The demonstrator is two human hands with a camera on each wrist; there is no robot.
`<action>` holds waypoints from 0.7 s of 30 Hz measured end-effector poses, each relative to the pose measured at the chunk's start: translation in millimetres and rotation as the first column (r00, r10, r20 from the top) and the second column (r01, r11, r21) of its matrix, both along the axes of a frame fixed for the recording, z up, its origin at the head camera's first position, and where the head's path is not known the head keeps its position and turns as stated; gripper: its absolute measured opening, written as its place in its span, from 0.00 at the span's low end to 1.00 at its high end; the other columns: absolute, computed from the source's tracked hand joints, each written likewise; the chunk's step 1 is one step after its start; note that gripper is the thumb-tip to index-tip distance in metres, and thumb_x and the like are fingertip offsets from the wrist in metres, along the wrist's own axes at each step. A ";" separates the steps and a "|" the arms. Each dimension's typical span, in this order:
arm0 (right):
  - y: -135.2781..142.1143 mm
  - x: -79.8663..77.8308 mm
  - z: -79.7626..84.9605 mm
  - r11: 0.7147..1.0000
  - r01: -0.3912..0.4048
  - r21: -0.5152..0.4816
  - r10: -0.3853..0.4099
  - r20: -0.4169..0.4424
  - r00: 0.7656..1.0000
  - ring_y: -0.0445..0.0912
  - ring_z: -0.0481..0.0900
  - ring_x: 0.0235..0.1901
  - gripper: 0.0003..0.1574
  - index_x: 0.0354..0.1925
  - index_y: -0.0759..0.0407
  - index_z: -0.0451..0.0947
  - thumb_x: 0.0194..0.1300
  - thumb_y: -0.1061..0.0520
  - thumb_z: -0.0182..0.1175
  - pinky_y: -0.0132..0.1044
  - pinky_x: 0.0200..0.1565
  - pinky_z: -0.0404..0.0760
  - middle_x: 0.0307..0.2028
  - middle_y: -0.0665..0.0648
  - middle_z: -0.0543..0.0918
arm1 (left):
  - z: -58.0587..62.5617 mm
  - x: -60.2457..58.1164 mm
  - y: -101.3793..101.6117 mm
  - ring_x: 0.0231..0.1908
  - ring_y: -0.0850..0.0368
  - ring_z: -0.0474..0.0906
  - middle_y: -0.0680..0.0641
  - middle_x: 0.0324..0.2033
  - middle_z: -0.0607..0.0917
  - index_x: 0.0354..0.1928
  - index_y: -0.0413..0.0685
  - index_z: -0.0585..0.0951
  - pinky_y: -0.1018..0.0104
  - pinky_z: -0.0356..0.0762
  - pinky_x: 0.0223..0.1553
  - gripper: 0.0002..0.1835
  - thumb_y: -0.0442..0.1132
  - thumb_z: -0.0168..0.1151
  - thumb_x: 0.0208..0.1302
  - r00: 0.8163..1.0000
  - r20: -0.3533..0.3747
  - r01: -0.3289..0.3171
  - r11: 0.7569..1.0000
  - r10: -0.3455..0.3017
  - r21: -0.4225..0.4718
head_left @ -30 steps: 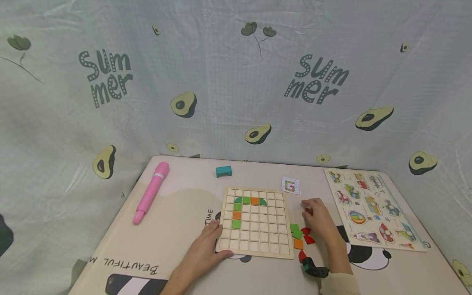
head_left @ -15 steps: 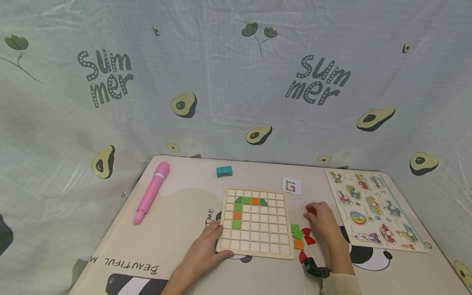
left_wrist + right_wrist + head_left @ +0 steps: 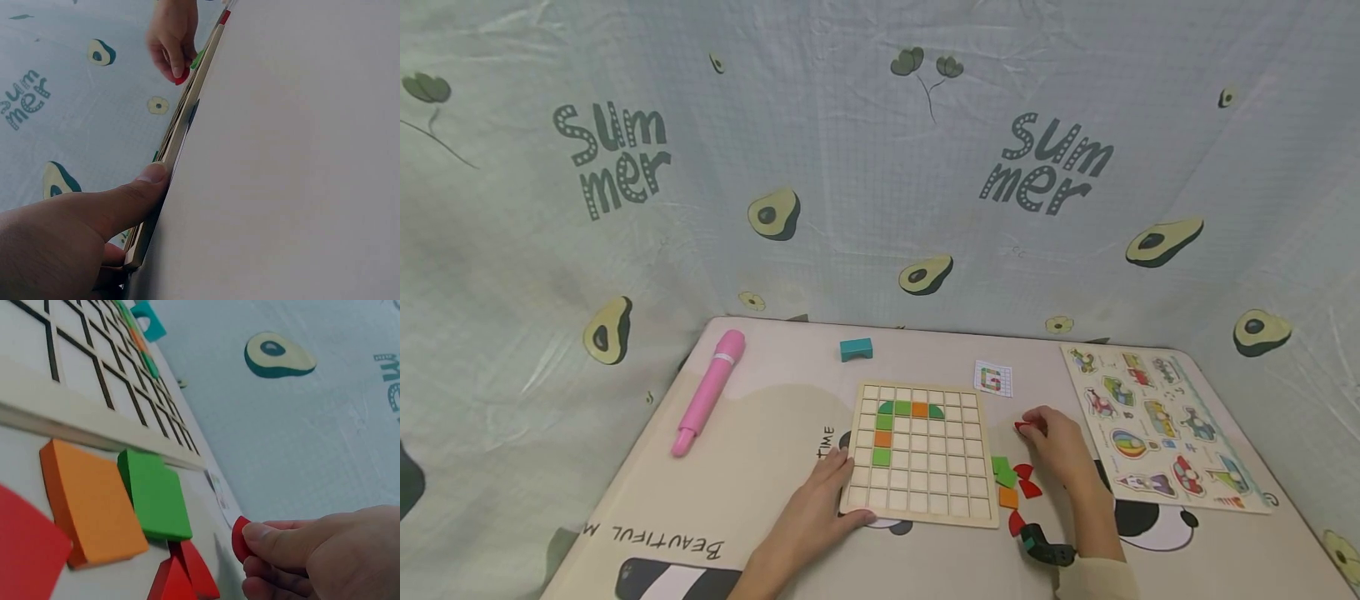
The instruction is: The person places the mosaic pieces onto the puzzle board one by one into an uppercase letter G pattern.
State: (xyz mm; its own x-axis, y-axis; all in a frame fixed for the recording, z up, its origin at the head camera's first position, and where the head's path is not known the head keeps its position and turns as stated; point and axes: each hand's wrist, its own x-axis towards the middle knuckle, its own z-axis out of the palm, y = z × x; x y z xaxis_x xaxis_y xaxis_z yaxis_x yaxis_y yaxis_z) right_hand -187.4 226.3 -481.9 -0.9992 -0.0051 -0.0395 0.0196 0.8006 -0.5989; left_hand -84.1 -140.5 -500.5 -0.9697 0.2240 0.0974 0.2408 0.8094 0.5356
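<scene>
My right hand [image 3: 1057, 446] pinches a red curved-edge tile [image 3: 237, 540] between thumb and fingers, just right of the wooden grid board [image 3: 925, 510]. My left hand [image 3: 808, 506] holds the board's near left corner, thumb along the front edge and fingers at the left side. Green and orange square tiles and dark green rounded ones form a bent line in the grid. Beside the board's right edge lie green tiles [image 3: 1003, 472], an orange square tile [image 3: 1008, 497] and several loose red tiles [image 3: 1030, 488].
A small pattern card [image 3: 993, 378] lies behind the board's right corner. A picture puzzle board [image 3: 1150, 417] is at the right. Farther back stands a teal block [image 3: 856, 349]; a pink pen-shaped stick [image 3: 707, 393] lies at the left.
The right hand has shifted slightly right and its fingers have closed on a red tile, which now shows at the fingertips. The left hand and the board stay in place.
</scene>
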 end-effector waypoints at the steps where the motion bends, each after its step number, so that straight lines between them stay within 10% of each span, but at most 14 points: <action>1: -1.2 0.0 1.1 1.000 -0.005 0.000 0.005 -0.005 1.000 0.51 0.77 0.41 0.14 0.52 0.65 0.78 0.71 0.60 0.60 0.51 0.53 0.83 0.45 0.63 0.83 | -0.2 -0.2 0.3 0.73 0.40 0.64 0.38 0.68 0.74 0.67 0.36 0.73 0.46 0.67 0.72 0.45 0.57 0.74 0.53 1.000 -0.001 0.000 1.000 0.000 0.000; 21: -60.5 5.9 17.3 0.984 -0.142 -0.103 0.136 -0.063 0.989 0.43 0.77 0.34 0.09 0.45 0.62 0.79 0.70 0.58 0.62 0.29 0.36 0.81 0.36 0.55 0.83 | -0.8 0.5 0.9 0.73 0.41 0.64 0.38 0.68 0.75 0.67 0.37 0.74 0.47 0.66 0.73 0.44 0.57 0.74 0.54 1.000 -0.009 0.002 1.000 -0.002 0.004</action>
State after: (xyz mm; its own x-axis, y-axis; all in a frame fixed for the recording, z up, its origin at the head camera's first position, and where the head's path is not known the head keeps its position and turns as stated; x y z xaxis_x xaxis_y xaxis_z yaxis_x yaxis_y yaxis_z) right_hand -181.4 165.8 -464.6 -0.9890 -0.1457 0.0239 -0.1231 0.7247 -0.6780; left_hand -83.6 -139.5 -501.4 -0.9683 0.2256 0.1068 0.2471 0.8065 0.5371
